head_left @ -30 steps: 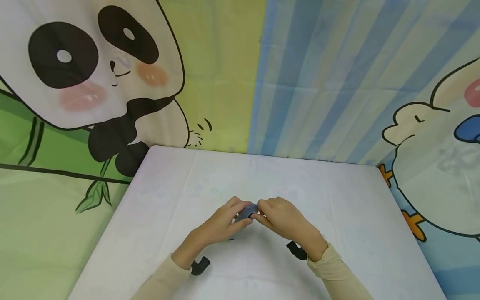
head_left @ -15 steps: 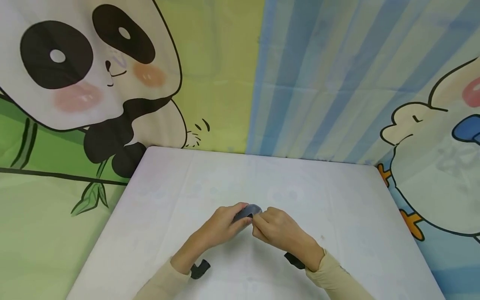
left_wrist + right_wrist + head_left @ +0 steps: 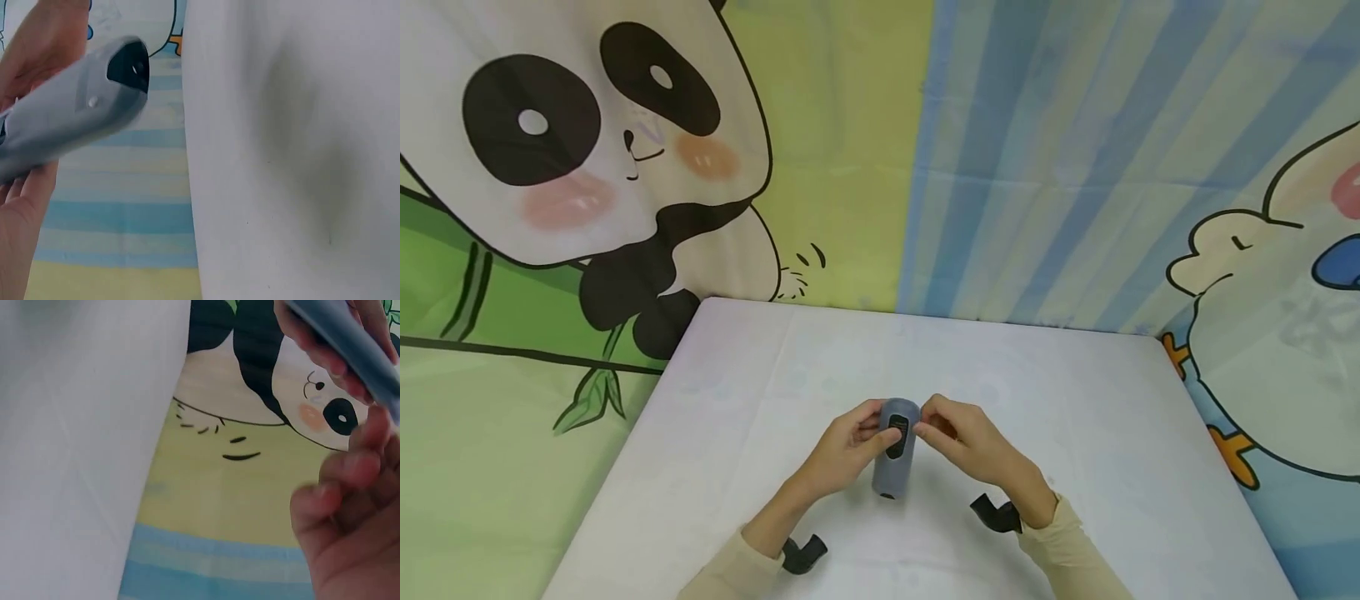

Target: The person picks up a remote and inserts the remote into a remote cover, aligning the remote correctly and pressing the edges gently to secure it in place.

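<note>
A grey cylinder-shaped device [image 3: 895,457] with a black oval panel on its front is held just above the white table [image 3: 1075,433], near the middle. My left hand [image 3: 880,433] grips its upper left side, with the thumb by the black panel. My right hand [image 3: 925,429] pinches its upper right side with curled fingers. The left wrist view shows the device [image 3: 69,122] close up, resting in the left hand's fingers [image 3: 22,212], its dark end toward the table. In the right wrist view the device [image 3: 350,344] crosses the top corner above the curled right fingers [image 3: 344,481].
Black wrist-camera straps [image 3: 803,554] [image 3: 996,512] hang at both sleeves. A cloth backdrop stands behind and beside the table: a panda print [image 3: 587,150] on the left, blue stripes [image 3: 1037,167] in the middle, a chick print [image 3: 1262,333] on the right.
The grey device lay sideways, mostly covered by both hands. It is now turned lengthwise toward me with its black panel showing, and the hands have parted a little.
</note>
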Action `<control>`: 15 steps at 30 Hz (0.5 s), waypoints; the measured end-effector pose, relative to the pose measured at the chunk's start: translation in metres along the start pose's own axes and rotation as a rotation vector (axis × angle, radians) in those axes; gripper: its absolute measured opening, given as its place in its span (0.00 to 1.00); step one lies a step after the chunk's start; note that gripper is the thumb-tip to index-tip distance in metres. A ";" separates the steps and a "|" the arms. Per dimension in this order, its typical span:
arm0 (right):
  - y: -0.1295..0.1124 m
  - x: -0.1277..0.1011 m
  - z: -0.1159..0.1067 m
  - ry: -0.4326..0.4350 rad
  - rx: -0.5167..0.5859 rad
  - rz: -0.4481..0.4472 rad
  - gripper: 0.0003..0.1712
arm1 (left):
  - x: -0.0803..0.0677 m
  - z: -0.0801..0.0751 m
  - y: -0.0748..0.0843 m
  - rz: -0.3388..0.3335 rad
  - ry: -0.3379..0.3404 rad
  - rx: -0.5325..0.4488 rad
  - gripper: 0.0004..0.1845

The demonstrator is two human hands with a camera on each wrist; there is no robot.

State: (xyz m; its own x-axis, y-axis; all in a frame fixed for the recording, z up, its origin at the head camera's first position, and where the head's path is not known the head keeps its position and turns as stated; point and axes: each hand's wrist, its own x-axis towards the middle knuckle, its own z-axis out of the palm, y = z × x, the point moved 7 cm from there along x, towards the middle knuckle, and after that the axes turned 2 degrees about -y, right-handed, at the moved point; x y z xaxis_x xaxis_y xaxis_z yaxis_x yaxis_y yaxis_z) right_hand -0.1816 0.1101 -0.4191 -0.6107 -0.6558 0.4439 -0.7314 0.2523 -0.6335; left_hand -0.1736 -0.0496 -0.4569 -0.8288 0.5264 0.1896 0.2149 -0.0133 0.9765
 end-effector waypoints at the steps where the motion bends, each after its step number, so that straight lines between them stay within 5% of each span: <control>1: 0.002 0.000 0.002 -0.036 0.082 0.020 0.07 | 0.000 0.000 0.000 -0.002 -0.018 -0.026 0.23; 9: -0.003 -0.003 0.006 -0.239 0.508 -0.032 0.17 | -0.005 0.012 -0.001 0.005 -0.246 -0.198 0.23; 15: 0.004 0.003 0.008 -0.106 0.496 -0.036 0.18 | -0.003 0.001 0.003 -0.001 -0.112 -0.118 0.21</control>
State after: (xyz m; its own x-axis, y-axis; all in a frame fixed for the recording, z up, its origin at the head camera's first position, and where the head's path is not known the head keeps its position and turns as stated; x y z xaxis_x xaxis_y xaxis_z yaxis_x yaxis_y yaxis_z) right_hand -0.1839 0.1036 -0.4249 -0.5348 -0.7329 0.4205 -0.5034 -0.1234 -0.8552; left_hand -0.1702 -0.0502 -0.4548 -0.7646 0.6180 0.1829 0.1469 -0.1092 0.9831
